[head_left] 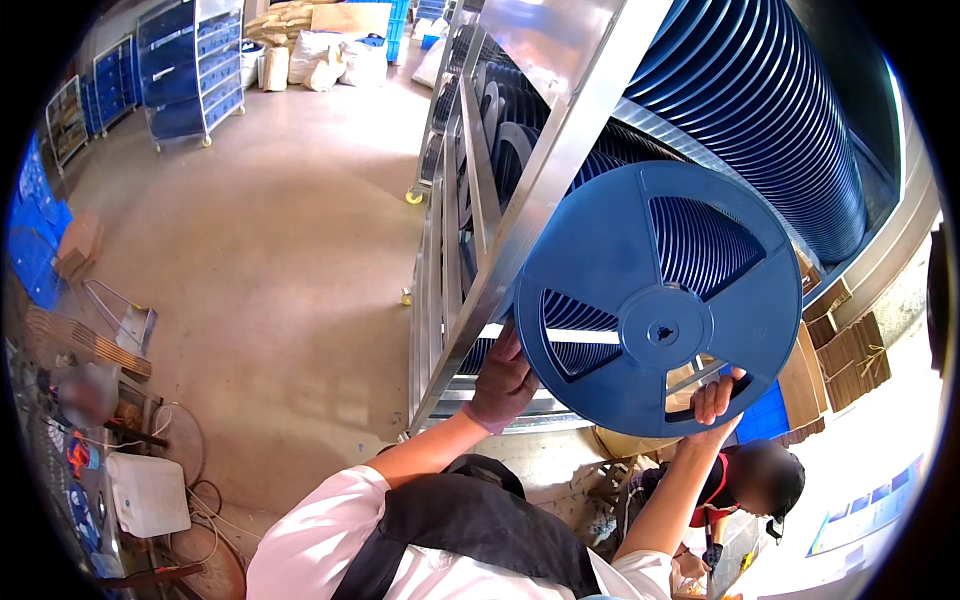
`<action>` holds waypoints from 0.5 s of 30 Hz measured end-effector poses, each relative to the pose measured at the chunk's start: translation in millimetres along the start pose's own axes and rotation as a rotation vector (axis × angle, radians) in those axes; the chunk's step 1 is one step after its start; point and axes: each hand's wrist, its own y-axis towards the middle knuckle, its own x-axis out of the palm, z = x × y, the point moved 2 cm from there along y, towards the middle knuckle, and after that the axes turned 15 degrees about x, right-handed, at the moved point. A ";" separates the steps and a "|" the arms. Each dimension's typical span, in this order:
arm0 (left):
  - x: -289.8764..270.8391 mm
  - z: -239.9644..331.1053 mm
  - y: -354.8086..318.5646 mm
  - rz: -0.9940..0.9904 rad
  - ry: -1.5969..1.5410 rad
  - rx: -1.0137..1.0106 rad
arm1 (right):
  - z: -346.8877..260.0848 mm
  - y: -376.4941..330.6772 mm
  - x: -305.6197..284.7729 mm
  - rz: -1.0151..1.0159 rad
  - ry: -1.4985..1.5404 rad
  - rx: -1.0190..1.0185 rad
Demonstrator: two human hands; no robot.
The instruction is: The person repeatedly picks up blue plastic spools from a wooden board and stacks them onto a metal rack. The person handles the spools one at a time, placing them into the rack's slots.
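A large round blue plastic reel (590, 250) with cut-out windows and a small central hole stands in front of me, its flat face toward me. My left hand (503, 383), in a dark purplish glove, is at the reel's lower left rim; some of its fingers are hidden behind the edge. Through the lower window, the fingers of my right hand (712, 400) curl around the reel's outer rim. Directly behind it, rows of similar blue reels (750, 110) are packed side by side on a metal rack (530, 210).
Wheeled racks with blue contents (190, 70) stand at the far left, near white sacks (325, 58). Flattened cardboard (852, 362) lies at the right. Close on my right, another person (765, 480) bends over. A white plastic container (147, 493) stands amid cables at the lower left.
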 end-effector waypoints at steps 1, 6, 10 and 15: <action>-0.7 2.0 1.0 -0.020 0.015 -0.003 | -0.2 3.9 -2.8 -0.003 0.001 0.005; -4.0 1.2 0.1 -0.059 0.008 0.018 | 14.8 29.4 11.0 0.057 0.002 0.018; -4.7 0.3 -3.7 -0.139 0.035 -0.011 | 8.9 19.0 17.9 0.061 -0.096 -0.021; -4.2 3.0 -5.7 -0.231 0.075 -0.011 | 20.7 -14.3 55.6 0.159 -0.278 -0.133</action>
